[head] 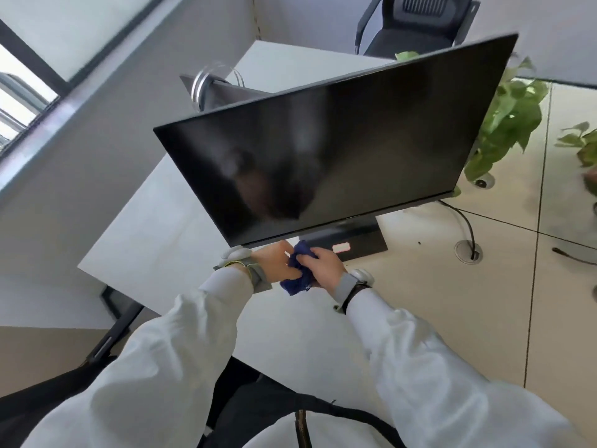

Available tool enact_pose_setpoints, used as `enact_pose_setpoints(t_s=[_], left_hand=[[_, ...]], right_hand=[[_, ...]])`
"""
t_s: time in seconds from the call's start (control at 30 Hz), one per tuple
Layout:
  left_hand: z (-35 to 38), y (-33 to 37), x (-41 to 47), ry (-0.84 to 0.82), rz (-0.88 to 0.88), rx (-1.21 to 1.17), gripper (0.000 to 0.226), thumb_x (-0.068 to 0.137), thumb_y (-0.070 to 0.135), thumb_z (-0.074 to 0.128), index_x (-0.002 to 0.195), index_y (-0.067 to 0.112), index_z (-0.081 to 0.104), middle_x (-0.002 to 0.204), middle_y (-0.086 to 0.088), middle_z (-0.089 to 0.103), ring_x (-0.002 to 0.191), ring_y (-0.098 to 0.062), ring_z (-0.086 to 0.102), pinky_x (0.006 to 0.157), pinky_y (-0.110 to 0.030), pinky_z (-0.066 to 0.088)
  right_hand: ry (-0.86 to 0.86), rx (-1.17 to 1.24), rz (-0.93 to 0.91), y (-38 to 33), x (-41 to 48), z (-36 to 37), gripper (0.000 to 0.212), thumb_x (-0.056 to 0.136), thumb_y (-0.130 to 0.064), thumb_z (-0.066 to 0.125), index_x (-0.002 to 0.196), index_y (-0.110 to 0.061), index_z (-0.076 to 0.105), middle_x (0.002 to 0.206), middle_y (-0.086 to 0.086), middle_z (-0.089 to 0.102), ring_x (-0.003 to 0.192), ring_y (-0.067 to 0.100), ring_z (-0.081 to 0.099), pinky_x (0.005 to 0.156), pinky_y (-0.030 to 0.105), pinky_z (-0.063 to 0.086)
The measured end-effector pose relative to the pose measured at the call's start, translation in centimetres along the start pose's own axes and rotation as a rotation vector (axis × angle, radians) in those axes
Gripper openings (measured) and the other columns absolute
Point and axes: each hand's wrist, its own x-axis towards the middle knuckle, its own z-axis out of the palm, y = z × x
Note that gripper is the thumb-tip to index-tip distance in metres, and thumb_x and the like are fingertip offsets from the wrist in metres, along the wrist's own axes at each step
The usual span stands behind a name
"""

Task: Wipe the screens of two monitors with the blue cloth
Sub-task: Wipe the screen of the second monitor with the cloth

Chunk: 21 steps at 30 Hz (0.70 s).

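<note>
Bunched blue cloth gripped by left hand and right hand, likely refolding; monitor screen just above hands, untouched.

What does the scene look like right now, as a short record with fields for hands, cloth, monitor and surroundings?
left hand: grips the blue cloth from the left
right hand: grips the same cloth from the right
blue cloth: bunched between both hands, below the screen's lower edge, not on the screen
monitor: dark screen, stands on the white desk
surroundings: leafy plant right of the monitor, black chair beyond the desk
</note>
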Motion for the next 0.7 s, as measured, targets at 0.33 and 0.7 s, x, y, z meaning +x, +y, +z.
enact_pose_setpoints(t_s=[0.33, 0.7], left_hand=[[-4.8, 7.3, -4.6, 0.203, 0.386, -0.233, 0.025, 0.092, 0.027, 0.068, 0.115, 0.019, 0.063, 0.101, 0.002, 0.065, 0.089, -0.016, 0.063, 0.078, -0.024, 0.054], [-6.2, 7.5, -8.9, 0.09, 0.455, -0.957, 0.03, 0.105, 0.012, 0.042, 0.091, 0.003, 0.067, 0.098, -0.017, 0.068, 0.094, -0.03, 0.068, 0.093, -0.038, 0.055]], right_hand=[[0.191, 0.147, -0.084, -8.8, -9.2, -8.7, 0.019, 0.1, -0.033, 0.052, 0.091, -0.019, 0.063, 0.08, 0.004, 0.062, 0.067, 0.018, 0.059, 0.059, 0.03, 0.052], [0.42, -0.16, -0.102, -9.9, -17.1, -11.0, 0.023, 0.099, -0.018, 0.048, 0.095, -0.002, 0.064, 0.097, 0.022, 0.063, 0.088, 0.037, 0.062, 0.078, 0.045, 0.054]])
